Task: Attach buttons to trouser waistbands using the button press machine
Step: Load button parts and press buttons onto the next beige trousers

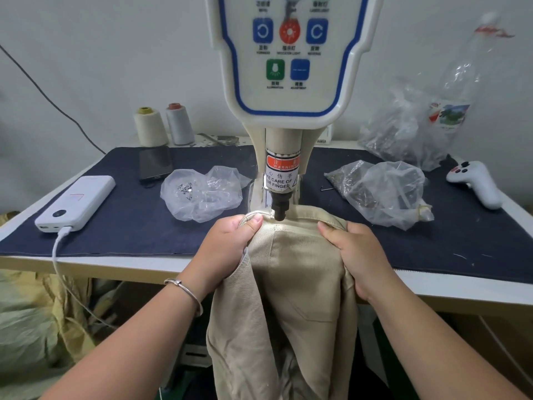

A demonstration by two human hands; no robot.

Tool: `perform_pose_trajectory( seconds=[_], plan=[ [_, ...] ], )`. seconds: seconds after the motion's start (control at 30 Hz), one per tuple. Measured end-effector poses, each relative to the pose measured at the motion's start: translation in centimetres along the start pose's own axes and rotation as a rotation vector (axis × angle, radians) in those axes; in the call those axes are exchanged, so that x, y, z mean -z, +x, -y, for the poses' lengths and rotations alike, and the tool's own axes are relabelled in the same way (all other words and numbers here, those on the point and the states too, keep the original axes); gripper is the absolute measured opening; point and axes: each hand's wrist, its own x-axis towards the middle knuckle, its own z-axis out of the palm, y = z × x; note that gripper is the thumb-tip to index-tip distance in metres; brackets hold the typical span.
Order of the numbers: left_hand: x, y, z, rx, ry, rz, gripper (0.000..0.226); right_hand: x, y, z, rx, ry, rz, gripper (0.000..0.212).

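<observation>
Left hand [230, 238] grips the waistband [291, 223] of the beige trousers [288, 298], thumb on top, fingers curled under the cloth. Right hand [354, 249] does the same on the other side, thumb over the band edge, fingers hidden under the fabric. Both hold cloth only; no button is seen in either hand.

Key relation: the waistband runs left-right between the two grips, pulled fairly flat, and the press head [280, 210] of the button press machine [288, 82] sits just above the band, between the thumbs. The head is a bit nearer the left thumb than the right. The tip looks touching or almost touching the cloth; cannot tell which. The lower die is hidden under the fabric.

The trouser legs hang down off the front edge of the table [144, 267], toward the person.

Judgement: this is the positioning step, with the band spot being lined up under the head. The next move depends on small left-right and front-back shifts of the band; both thumbs are close to the head, so there is a pinch risk, as the warning label [281, 180] says.

Outward: a clear bag [202, 194] lies left of the machine and another bag [383, 192] right, both on the dark mat [115, 226]. A power bank [76, 203] is at far left, a white controller [476, 183] at far right.
</observation>
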Motion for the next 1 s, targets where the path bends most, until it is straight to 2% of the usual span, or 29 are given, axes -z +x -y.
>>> perform_pose_trajectory(
  seconds=[0.07, 0.17, 0.37, 0.53, 0.77, 0.87, 1.0],
  plan=[
    [-0.1, 0.0, 0.2, -0.003, 0.051, -0.043, 0.042, -0.1, -0.2, 0.0, 0.017, -0.011, -0.022, 0.019],
    [-0.3, 0.2, 0.5, -0.016, 0.08, -0.11, 0.051, -0.1, -0.5, 0.1, 0.023, -0.011, -0.025, 0.018],
    [-0.3, -0.2, -0.1, -0.04, 0.088, -0.038, 0.049, 0.0, -0.6, 0.0, 0.015, 0.035, -0.051, 0.021],
    [-0.2, -0.5, -0.4, -0.042, 0.051, -0.039, 0.053, -0.1, -0.7, 0.2, 0.02, 0.051, -0.024, 0.018],
    [-0.4, -0.1, -0.5, 0.015, 0.101, -0.04, 0.052, -0.3, -0.3, 0.0, 0.023, 0.03, -0.062, 0.031],
    [-0.5, 0.2, -0.5, 0.03, 0.109, -0.068, 0.047, -0.3, -0.2, -0.1, 0.022, 0.022, -0.075, 0.025],
    [-0.4, 0.7, -0.6, 0.07, 0.115, -0.049, 0.052, -0.3, -0.1, 0.0, 0.028, 0.02, -0.066, 0.015]
  ],
)
